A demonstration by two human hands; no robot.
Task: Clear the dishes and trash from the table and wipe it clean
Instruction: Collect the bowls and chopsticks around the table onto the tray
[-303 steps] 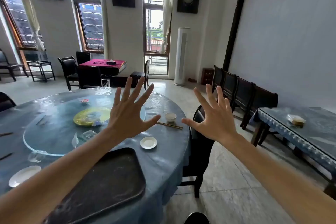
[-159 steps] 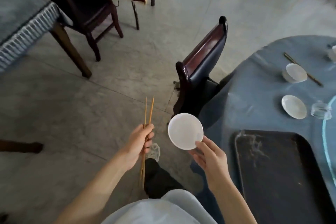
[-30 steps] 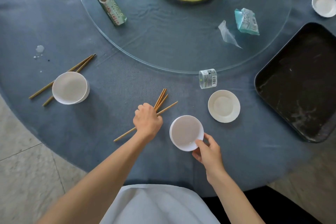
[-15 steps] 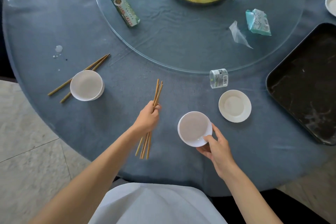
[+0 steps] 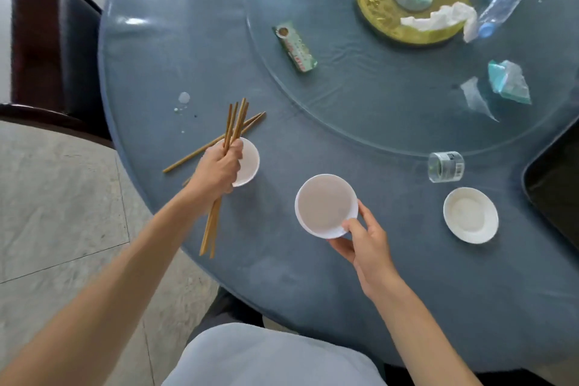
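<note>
Left hand (image 5: pixel 219 169) clamped on chopsticks (image 5: pixel 233 128), mid-left of frame, over a bowl (image 5: pixel 249 161). Right hand (image 5: pixel 366 244) pinching second bowl's (image 5: pixel 326 205) rim, centre frame, above table (image 5: pixel 313 276).

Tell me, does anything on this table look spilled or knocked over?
Yes. A small glass lies on its side by the glass turntable's edge, a plastic bottle lies flat on it, and whitish droplets spot the tablecloth.
</note>
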